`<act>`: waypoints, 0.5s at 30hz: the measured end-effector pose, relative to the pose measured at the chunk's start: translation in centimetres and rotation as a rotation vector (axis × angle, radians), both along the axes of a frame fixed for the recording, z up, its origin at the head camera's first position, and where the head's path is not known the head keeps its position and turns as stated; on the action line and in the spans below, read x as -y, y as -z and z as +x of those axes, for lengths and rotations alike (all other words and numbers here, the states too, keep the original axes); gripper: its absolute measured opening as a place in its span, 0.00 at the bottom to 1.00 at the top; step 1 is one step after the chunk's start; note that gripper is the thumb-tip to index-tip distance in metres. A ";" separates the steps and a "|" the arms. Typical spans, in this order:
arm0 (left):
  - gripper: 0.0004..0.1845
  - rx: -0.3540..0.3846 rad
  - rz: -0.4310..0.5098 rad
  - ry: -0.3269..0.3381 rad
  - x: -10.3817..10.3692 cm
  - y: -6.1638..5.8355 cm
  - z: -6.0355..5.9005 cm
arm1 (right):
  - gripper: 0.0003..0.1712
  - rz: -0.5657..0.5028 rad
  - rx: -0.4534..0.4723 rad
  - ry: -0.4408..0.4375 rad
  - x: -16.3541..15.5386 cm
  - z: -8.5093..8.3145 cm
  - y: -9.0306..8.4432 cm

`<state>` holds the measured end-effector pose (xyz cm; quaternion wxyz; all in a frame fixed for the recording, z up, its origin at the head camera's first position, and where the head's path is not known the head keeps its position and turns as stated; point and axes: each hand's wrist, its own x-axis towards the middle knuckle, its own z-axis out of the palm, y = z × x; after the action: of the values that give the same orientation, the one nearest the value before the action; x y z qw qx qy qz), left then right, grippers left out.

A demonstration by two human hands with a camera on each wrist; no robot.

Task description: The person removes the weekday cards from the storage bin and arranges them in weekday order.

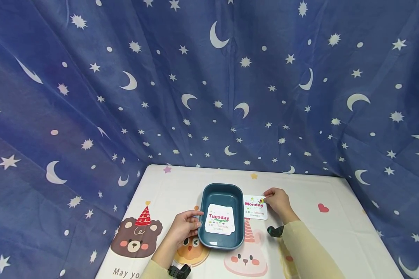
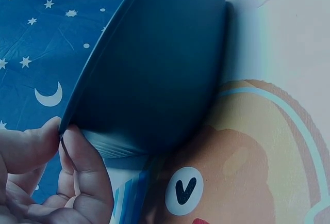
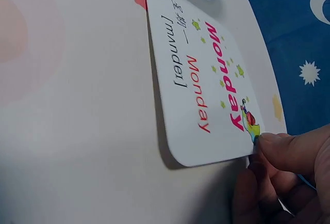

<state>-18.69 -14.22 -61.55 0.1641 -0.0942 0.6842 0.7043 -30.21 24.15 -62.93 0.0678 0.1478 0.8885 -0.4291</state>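
Near the front edge of the bench (image 1: 335, 232), the person's left hand (image 1: 184, 228) grips the left rim of a dark teal tray (image 1: 221, 193); the left wrist view shows the thumb on top of the rim and the fingers (image 2: 85, 182) curled beneath it, so this grip is closed around the tray wall. The tray sits about midway between the bench's side edges, on a cloth printed with cartoon animals. Inside it lies a white card reading "Tuesday" (image 1: 220, 219), flat on the tray floor. Just beside the tray's right wall, a second white card reading "Monday" (image 1: 255, 207) lies on the bench. The right hand (image 1: 277, 201) pinches that card's far right corner between thumb and fingertips (image 3: 289, 149), the corner slightly raised. Behind the far edge hangs a blue cloth with moons and stars (image 1: 209, 85).
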 end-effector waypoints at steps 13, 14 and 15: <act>0.23 -0.001 0.010 -0.015 0.2 0.2 0.0 | 0.09 -0.041 0.005 0.024 -0.8 0.2 -0.1; 0.23 -0.004 0.014 -0.010 0.2 0.2 -0.1 | 0.09 -0.038 -0.001 0.032 -1.0 0.2 -0.2; 0.23 -0.006 0.019 -0.005 0.1 0.2 -0.1 | 0.09 -0.037 -0.003 0.041 -1.3 0.2 -0.1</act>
<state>-18.80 -14.32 -61.76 0.1612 -0.0923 0.6779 0.7113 -29.98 25.45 -62.80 0.0603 0.1641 0.8773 -0.4469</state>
